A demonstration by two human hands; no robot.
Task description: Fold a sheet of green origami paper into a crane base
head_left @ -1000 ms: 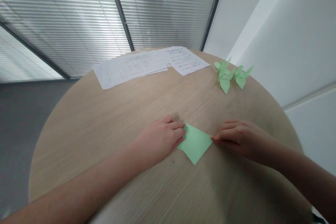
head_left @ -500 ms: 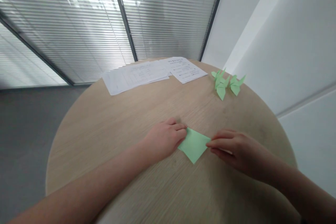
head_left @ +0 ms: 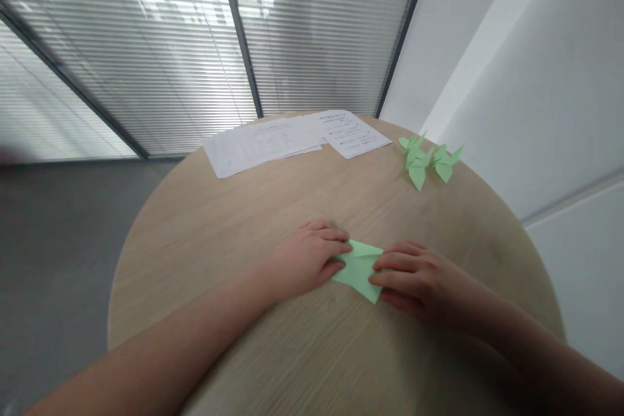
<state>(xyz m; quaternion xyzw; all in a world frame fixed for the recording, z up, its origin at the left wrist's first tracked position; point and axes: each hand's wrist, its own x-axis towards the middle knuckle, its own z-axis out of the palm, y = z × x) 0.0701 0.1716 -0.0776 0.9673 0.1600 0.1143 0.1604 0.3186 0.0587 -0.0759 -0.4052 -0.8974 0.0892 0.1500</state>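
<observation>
A folded piece of light green paper (head_left: 358, 268) lies on the round wooden table (head_left: 205, 234) in front of me. My left hand (head_left: 307, 257) rests on the table at the paper's left corner, fingers curled, with the fingertips pressing on that corner. My right hand (head_left: 419, 276) covers the paper's right part, fingers together, pinching the right flap and folding it over toward the middle. Both forearms stretch in from the bottom of the view.
Two finished green paper cranes (head_left: 426, 161) stand at the table's far right. Several white printed sheets (head_left: 292, 136) lie at the far edge. Behind are windows with closed blinds (head_left: 170, 32); a white wall (head_left: 536, 78) is on the right, grey floor (head_left: 53, 240) on the left.
My right hand has slid left from the paper's right corner onto the paper, bringing the flap with it. The left hand stays at the left corner. My head has tilted, shifting the view.
</observation>
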